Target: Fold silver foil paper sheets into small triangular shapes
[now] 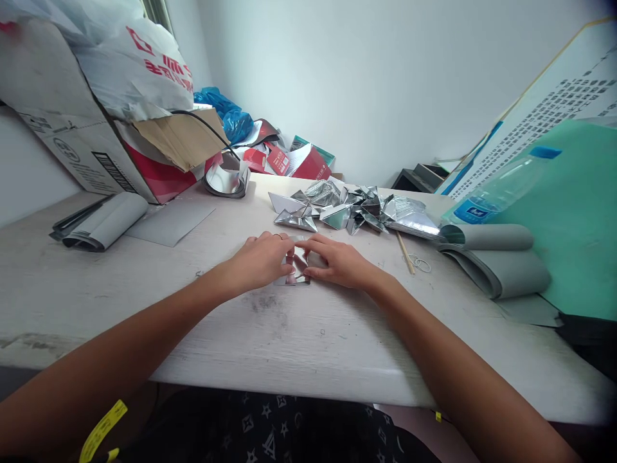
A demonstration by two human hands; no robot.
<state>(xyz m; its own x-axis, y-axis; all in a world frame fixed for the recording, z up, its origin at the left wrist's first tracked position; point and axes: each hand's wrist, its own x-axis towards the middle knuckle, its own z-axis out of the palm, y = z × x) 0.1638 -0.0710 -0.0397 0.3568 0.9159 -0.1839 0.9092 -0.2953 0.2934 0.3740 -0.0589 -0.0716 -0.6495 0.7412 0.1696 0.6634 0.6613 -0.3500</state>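
Note:
A small piece of silver foil paper [299, 262] with a mirror-like face lies on the white tabletop, partly covered by my fingers. My left hand [260, 260] grips its left side, thumb and fingers bent over the edge. From the right, my right hand [340, 262] pinches the opposite side, its thumb low on the sheet. Both index fingers nearly meet at the far edge. Just beyond my hands sits a pile of folded silver foil pieces [354, 209], pointed and shiny.
Rolled grey-backed sheets [106, 222] lie at left, and more rolled sheets [506, 263] at right. A wooden stick [405, 253] rests beside rubber bands [423, 264]. Behind are a cardboard box [62, 122] and a plastic bottle [506, 186]. The table's front edge [289, 379] is near me.

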